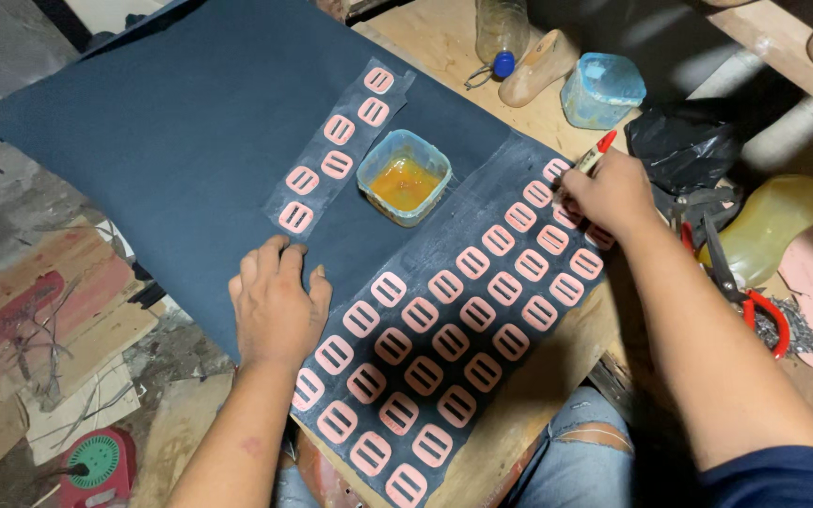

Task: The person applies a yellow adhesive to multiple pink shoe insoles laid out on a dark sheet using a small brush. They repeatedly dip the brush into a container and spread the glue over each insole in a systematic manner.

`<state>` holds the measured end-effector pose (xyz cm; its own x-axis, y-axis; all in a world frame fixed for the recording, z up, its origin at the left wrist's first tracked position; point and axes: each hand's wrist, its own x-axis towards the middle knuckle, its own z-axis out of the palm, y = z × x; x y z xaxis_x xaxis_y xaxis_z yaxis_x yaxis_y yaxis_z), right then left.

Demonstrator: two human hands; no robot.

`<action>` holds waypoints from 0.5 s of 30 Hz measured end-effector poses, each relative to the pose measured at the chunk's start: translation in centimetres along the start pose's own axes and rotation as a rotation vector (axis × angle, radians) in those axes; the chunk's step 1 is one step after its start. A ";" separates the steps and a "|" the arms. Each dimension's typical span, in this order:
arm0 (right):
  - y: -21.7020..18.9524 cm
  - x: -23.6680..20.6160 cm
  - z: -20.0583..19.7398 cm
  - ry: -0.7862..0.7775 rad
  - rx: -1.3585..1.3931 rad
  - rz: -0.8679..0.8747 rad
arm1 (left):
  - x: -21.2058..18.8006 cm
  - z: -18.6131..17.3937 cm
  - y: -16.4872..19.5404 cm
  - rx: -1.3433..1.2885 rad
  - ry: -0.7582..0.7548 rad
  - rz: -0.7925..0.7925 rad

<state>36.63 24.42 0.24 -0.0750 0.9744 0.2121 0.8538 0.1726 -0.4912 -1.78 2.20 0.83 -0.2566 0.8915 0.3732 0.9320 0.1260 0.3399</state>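
1. The left hand (278, 303) lies flat with its fingers spread and released, pressing down the dark sheet (171, 141) just left of the glue tub (405, 176). It grasps nothing.
2. The right hand (613, 196) is clenched around a red-tipped brush (596, 152), working at the far right end of the pink buckle pieces (454, 325), which lie in rows on a dark strip right of and below the tub.
3. To do this well, I judge that the flat hand should keep the sheet from sliding, and the brush should touch one piece at a time with a thin coat (too much would spread onto the dark backing).
4. A shorter strip of pink pieces (336, 150) lies just left of the tub.
5. Beyond the tub, on the wooden worktop (435, 38), stand a clear plastic bottle (501, 33) with a blue cap and a pale blue lidded container (602, 89); no label can be made out on either.
6. Red-handled pliers (755, 306) lie well right of the tub.
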 end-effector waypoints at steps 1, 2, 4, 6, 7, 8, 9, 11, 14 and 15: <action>-0.3 -0.4 0.2 0.000 -0.007 0.025 | 0.0 0.0 0.0 0.002 0.001 0.003; -0.8 -0.7 0.4 0.001 -0.014 0.049 | -0.1 0.0 -0.1 0.004 0.003 0.006; -1.7 -1.3 0.4 -0.113 0.340 0.233 | -0.1 0.0 -0.1 0.006 0.007 0.012; -2.8 -1.5 -0.1 -0.157 0.514 0.321 | -0.1 0.0 0.0 0.003 0.013 0.016; -3.3 -1.6 -0.5 -0.141 0.509 0.322 | 0.0 0.1 0.0 0.003 0.015 0.021; -3.8 -1.5 -0.8 -0.125 0.505 0.320 | 0.0 0.1 0.1 0.004 0.020 0.024; -4.5 -1.3 -1.2 -0.075 0.574 0.237 | 0.0 0.1 0.1 0.008 0.027 0.023; -5.9 -1.0 -1.8 0.021 0.711 0.077 | 0.0 0.1 0.1 -0.003 0.023 0.014; -9.0 -0.4 -1.4 -0.107 0.952 -0.057 | -0.1 0.1 0.0 -0.006 0.023 0.008; -10.1 -0.3 -0.9 -0.129 0.836 -0.123 | 0.0 0.1 0.0 -0.006 0.023 0.007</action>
<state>28.49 22.23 5.91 -0.2437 0.9417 0.2319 0.1787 0.2786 -0.9436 -1.77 2.20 0.72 -0.2559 0.8820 0.3958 0.9322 0.1167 0.3425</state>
